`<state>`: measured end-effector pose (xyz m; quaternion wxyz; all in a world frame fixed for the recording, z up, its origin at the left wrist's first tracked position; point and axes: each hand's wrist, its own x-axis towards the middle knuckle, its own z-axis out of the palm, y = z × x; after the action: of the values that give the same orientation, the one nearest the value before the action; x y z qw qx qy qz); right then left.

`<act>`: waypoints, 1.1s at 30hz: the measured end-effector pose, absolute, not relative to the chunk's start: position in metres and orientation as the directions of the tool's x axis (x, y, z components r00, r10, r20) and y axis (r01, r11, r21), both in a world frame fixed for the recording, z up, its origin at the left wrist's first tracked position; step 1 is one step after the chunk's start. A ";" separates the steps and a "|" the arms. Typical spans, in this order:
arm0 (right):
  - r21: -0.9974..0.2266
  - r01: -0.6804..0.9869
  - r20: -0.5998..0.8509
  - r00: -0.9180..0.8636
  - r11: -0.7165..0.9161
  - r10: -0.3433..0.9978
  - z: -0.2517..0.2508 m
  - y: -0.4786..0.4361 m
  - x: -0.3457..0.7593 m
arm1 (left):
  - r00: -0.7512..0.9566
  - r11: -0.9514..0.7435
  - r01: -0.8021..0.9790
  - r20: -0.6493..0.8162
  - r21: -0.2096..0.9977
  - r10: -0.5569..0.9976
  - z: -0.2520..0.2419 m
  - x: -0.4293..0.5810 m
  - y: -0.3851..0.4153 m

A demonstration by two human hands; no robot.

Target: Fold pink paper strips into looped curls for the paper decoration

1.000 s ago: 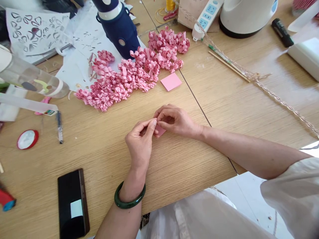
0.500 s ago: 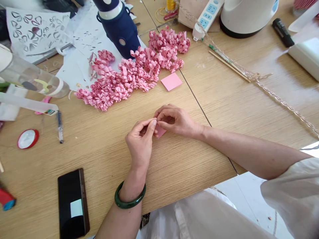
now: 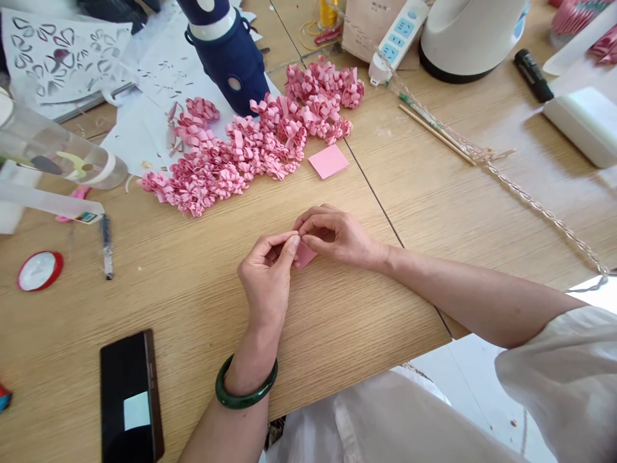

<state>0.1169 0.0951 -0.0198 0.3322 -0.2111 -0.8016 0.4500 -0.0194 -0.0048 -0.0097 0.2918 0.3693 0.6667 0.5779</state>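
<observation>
Both hands meet over the wooden table, pinching a small piece of pink paper (image 3: pixel 304 254) whose lower corner shows beneath the fingers. My left hand (image 3: pixel 270 267) has thumb and forefinger closed on the paper's upper edge; a green bangle (image 3: pixel 245 389) circles that wrist. My right hand (image 3: pixel 340 236) is curled, its thumb and fingertips pressed together on the same paper. Just beyond them lies a flat pink paper rectangle (image 3: pixel 328 161). Farther back is a heap of curled pink paper flowers (image 3: pixel 250 141). Fingers hide most of the held paper.
A dark blue bottle (image 3: pixel 231 64) stands behind the heap. On the left are a phone (image 3: pixel 128 399), a pen (image 3: pixel 107 247), a red tape roll (image 3: pixel 40 271) and a clear bottle (image 3: pixel 62 151). A power strip (image 3: pixel 398 42), thin stick (image 3: pixel 436 135) and twisted cord (image 3: pixel 544 215) lie right.
The whole scene has shifted slightly left in view. Both hands keep their pinch on the pink paper with almost no change of pose.
</observation>
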 end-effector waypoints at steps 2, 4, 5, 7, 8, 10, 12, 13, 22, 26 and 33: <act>-0.860 0.033 0.349 -0.690 0.509 0.635 -0.020 0.095 0.117 | -0.557 0.062 0.140 0.027 0.988 0.830 -0.009 -0.019 -0.005; -0.857 0.029 0.355 -0.690 0.514 0.630 -0.020 0.095 0.117 | -0.555 0.060 0.136 0.026 0.989 0.831 -0.009 -0.019 -0.005; -0.856 0.029 0.356 -0.691 0.516 0.629 -0.020 0.095 0.117 | -0.552 0.058 0.139 0.029 0.989 0.834 -0.009 -0.019 -0.006; -0.856 0.031 0.355 -0.690 0.515 0.631 -0.019 0.095 0.117 | -0.543 0.057 0.145 0.031 0.988 0.839 -0.008 -0.019 -0.006; -0.857 0.034 0.352 -0.691 0.514 0.632 -0.019 0.095 0.117 | -0.539 0.060 0.146 0.029 0.988 0.842 -0.008 -0.019 -0.006; -0.858 0.031 0.350 -0.695 0.513 0.628 -0.018 0.096 0.118 | -0.534 0.065 0.145 0.023 0.987 0.845 -0.008 -0.019 -0.005; -0.857 0.027 0.352 -0.701 0.515 0.621 -0.018 0.096 0.118 | -0.538 0.057 0.142 0.029 0.988 0.842 -0.008 -0.019 -0.005; -0.855 0.024 0.355 -0.701 0.518 0.618 -0.018 0.096 0.118 | -0.540 0.051 0.139 0.032 0.989 0.841 -0.008 -0.019 -0.005; -0.840 0.028 0.376 -0.689 0.541 0.620 -0.025 0.096 0.116 | -0.530 0.055 0.111 0.012 0.992 0.848 -0.008 -0.019 -0.005; -0.822 0.026 0.398 -0.689 0.569 0.606 -0.026 0.097 0.115 | -0.525 0.048 0.157 0.042 0.986 0.850 -0.009 -0.020 -0.005; -0.812 0.006 0.427 -0.675 0.583 0.602 -0.026 0.097 0.116 | -0.505 0.023 0.282 0.128 0.959 0.854 -0.007 -0.022 -0.005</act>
<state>0.1156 0.0969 -0.0255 0.3575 -0.1865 -0.8148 0.4166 -0.0222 -0.0053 -0.0068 0.2578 0.4256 0.6670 0.5545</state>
